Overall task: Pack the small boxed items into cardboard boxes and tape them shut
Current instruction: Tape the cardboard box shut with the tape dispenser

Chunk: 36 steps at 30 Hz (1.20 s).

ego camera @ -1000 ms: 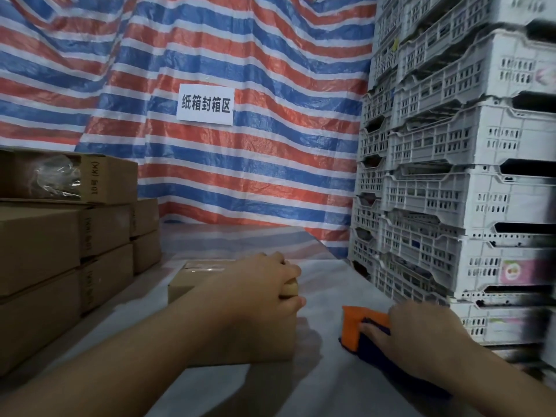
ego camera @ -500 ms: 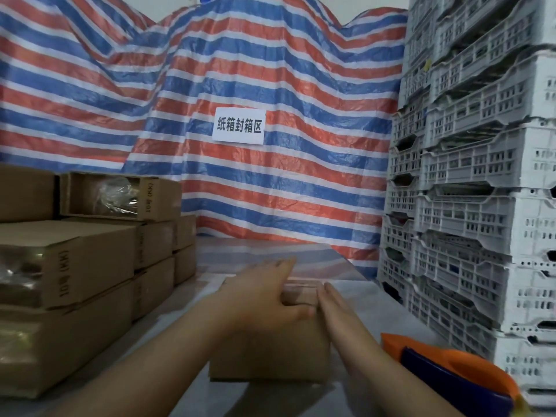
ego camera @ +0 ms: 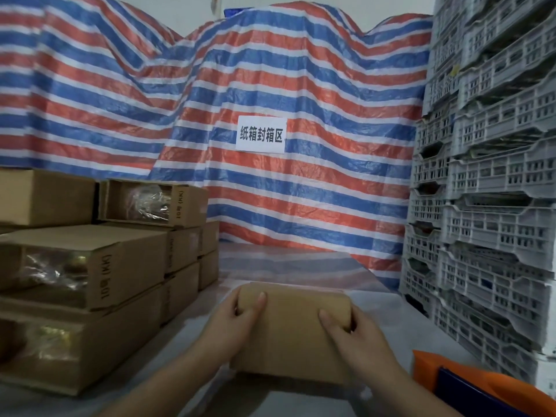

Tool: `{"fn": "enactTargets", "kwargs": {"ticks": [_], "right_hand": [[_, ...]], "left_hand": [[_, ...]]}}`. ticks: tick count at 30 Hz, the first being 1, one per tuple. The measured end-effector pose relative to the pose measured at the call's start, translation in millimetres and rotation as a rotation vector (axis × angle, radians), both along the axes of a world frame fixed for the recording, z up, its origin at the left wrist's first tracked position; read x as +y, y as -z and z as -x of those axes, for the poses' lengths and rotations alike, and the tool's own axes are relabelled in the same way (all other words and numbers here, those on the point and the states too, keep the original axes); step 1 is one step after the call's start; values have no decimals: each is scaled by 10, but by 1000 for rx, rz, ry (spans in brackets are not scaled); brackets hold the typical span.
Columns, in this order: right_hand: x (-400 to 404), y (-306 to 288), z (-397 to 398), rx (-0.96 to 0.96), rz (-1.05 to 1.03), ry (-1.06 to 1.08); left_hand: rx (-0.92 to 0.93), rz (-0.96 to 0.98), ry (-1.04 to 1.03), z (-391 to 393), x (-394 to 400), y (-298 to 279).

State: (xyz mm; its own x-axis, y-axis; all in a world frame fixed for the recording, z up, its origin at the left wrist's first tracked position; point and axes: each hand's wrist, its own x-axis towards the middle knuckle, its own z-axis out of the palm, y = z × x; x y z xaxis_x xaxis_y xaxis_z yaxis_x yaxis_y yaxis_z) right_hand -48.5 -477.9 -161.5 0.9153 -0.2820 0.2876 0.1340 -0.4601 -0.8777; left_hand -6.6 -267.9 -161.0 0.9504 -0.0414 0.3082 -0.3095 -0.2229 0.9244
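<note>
Dim, even indoor light falls from above, leaving soft shadows beneath a cardboard box (ego camera: pixel 293 329) on the bench (ego camera: pixel 301 266). Clear tape on stacked cartons (ego camera: pixel 90 266) catches glare. Wide-angle distortion bows the white crates (ego camera: pixel 493 206) at right; detail is soft throughout.

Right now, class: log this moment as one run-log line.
left hand: grips cardboard box | right hand: grips same box | tape dispenser: on table, untouched | stage: handling box

Right hand (ego camera: pixel 358 335) left tape dispenser (ego camera: pixel 469 386), now grips box (ego camera: pixel 293 329).
</note>
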Motion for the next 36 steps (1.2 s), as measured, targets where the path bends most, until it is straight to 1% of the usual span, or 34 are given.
{"fn": "enactTargets", "kwargs": {"ticks": [2,5,7,9,11,12,15,17,19,21,22,23,25,27,29,31,34,36], "right_hand": [[88,-125,-231,46,9,61],[184,-243,-641,210,-70,111],[180,-246,-892,270,-208,87],[177,-261,-1043,363,-441,20],[171,-216,-1133,362,-592,-8],[178,-160,-1152,335,-607,-26],[195,40,-1176,238,-596,-70],[247,171,-1259,178,-611,-11],[302,251,-1383,151,-534,71],[363,234,-1530,164,-517,123],[399,207,-1636,180,-532,128],[426,180,-1741,196,-537,130],[456,139,-1992,238,-520,148],[453,146,-2274,238,-521,159],[432,154,-2521,213,-511,146],[385,143,-2752,209,-493,142],[303,107,-3071,226,-541,78],[244,97,-3240,229,-548,34]], "left_hand": [[106,0,-40,-211,10,-145],[361,46,-10,-575,94,-347],[504,83,54,-757,167,-364],[569,142,71,-929,221,-292],[583,207,18,-1096,219,-214],[582,254,-14,-1177,199,-180],[505,388,-51,-1357,110,-108],[469,428,-80,-1489,65,25],[422,465,-157,-1601,9,92],[313,487,-234,-1655,9,120],[293,504,-273,-1706,21,116],[297,530,-316,-1786,34,112],[365,561,-380,-2041,38,115],[420,555,-406,-2315,43,101],[395,511,-369,-2587,33,109],[357,409,-304,-2822,-18,141],[329,242,-247,-3137,-118,211],[329,197,-252,-3327,-160,235]]}}
